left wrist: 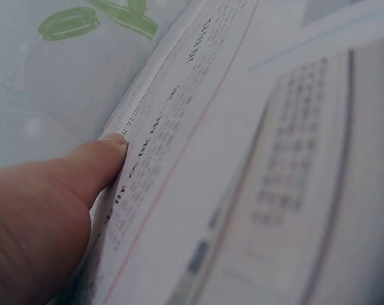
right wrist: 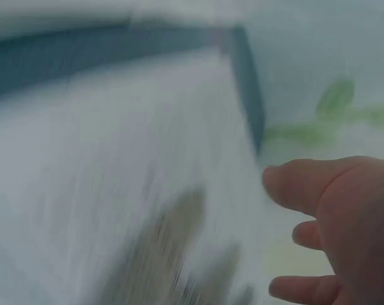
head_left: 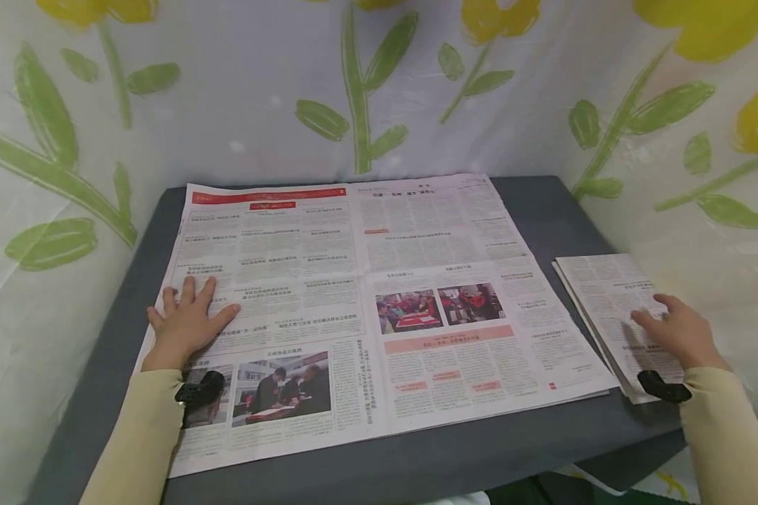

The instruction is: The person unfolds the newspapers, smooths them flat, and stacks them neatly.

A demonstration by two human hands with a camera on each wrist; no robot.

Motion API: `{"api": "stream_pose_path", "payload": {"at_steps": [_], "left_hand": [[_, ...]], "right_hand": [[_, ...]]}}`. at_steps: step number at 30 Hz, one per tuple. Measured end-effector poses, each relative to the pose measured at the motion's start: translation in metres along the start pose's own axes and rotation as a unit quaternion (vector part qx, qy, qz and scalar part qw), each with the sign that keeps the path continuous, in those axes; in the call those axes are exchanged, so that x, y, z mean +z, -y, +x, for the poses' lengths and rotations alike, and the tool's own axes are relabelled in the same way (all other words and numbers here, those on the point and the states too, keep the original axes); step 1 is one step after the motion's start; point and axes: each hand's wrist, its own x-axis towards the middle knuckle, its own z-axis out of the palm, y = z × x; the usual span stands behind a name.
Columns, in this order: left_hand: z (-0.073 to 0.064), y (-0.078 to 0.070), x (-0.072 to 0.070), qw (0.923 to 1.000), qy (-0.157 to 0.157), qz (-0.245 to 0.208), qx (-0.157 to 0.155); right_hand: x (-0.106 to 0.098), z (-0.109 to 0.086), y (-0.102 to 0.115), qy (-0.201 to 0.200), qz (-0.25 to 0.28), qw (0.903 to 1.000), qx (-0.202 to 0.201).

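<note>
An unfolded newspaper (head_left: pixel 442 245) lies flat across the dark grey table, with photos and red banners on its pages. On its left page rests my left hand (head_left: pixel 186 330), palm down with fingers spread. The left wrist view shows the hand (left wrist: pixel 39 210) against the printed sheet (left wrist: pixel 185 165). At the right, a smaller folded stack of newspaper (head_left: pixel 619 294) lies beside the big sheet. Over that stack is my right hand (head_left: pixel 685 333), its fingers extended and holding nothing. In the blurred right wrist view, a shadow falls on white paper (right wrist: pixel 116 140) beside the hand (right wrist: pixel 357 222).
The dark grey table (head_left: pixel 417 463) has its front edge near me. A white curtain (head_left: pixel 227 91) with painted yellow flowers and green leaves surrounds the back and sides. Below the right front edge, a dark flat object (head_left: pixel 632 463) is partly visible.
</note>
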Motion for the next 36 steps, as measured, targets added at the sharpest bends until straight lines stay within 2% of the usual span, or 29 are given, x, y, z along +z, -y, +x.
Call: {"api": "stream_pose_path", "payload": {"at_steps": [4,8,16,19,23,30,36], "left_hand": [[-0.002,0.002,-0.003,1.0,-0.003,0.001,-0.007],[-0.002,0.002,-0.002,0.9999,-0.006,-0.003,-0.009],[0.001,0.001,0.003,0.9999,-0.015,-0.005,-0.002],[0.002,0.001,0.003,0.9998,-0.018,-0.003,-0.002],[0.002,0.0,0.002,0.9998,-0.02,-0.003,-0.002],[-0.001,-0.002,0.001,0.9998,-0.019,-0.007,-0.007],[-0.001,-0.001,0.002,0.9997,-0.021,-0.009,-0.008]], "right_hand": [[0.004,-0.008,-0.03,0.014,-0.002,0.9985,0.052],[0.012,-0.009,-0.04,0.01,-0.003,0.9971,0.075],[0.011,-0.01,-0.046,-0.013,-0.037,0.9979,0.051],[0.01,-0.009,-0.049,-0.006,-0.042,0.9979,0.049],[0.008,-0.005,-0.05,0.006,-0.04,0.9979,0.051],[0.009,-0.003,-0.05,-0.007,-0.026,0.9987,0.044],[0.009,-0.003,-0.048,-0.002,-0.016,0.9986,0.051]]}}
